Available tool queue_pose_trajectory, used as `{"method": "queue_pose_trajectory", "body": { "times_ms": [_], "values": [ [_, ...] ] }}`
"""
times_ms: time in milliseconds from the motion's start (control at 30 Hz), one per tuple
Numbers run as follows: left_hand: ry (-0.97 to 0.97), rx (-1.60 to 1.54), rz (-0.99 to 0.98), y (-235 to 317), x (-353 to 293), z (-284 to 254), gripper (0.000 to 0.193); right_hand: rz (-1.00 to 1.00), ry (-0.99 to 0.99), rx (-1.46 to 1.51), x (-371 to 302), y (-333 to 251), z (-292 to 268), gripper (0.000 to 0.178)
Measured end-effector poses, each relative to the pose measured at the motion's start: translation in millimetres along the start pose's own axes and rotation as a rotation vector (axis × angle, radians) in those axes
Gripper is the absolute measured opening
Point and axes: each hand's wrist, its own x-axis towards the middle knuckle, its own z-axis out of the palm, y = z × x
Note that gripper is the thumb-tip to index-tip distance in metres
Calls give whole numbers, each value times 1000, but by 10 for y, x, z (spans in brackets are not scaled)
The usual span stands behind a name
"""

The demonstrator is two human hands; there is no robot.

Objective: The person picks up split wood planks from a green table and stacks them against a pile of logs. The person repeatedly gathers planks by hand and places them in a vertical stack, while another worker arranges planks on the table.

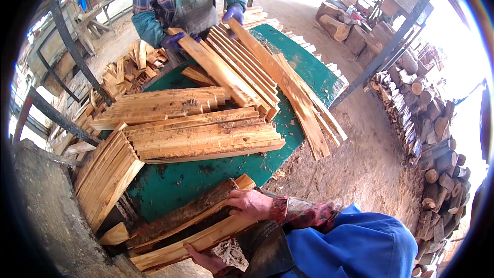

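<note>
At the near edge of the table lie rough slabs and boards with dark bark edges. My left hand [206, 258] grips the near side of the closest wooden board [198, 238], its thumb on the edge and the other fingers mostly hidden. My right hand [249, 203] is closed over that board's right end, its fingertips reaching toward a bark-edged slab [190, 207] behind it. Beyond my hands, a neat stack of pale slats [206, 136] rests on the green table [172, 180]. Another slat bundle [105, 180] leans at the table's left edge.
Across the table a person in purple gloves [234, 13] and an apron handles long boards [218, 69]. Several boards [303, 108] overhang the right edge. Offcuts [126, 69] are heaped at left behind metal posts [74, 46]. Logs [442, 170] are piled at right beyond a sawdust-covered floor.
</note>
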Motion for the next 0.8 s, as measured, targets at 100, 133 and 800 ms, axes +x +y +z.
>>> {"method": "queue_pose_trajectory", "body": {
  "times_ms": [100,133,800],
  "values": [
    [27,13,-11,-14,13,-33,71,59,58,-27,-159,77,-164,31],
    [48,25,-22,-17,14,-39,71,94,86,-15,-255,117,-249,31],
    [71,226,23,135,-215,177,58,1026,572,-394,-1435,1865,-1463,95]
  ]
}}
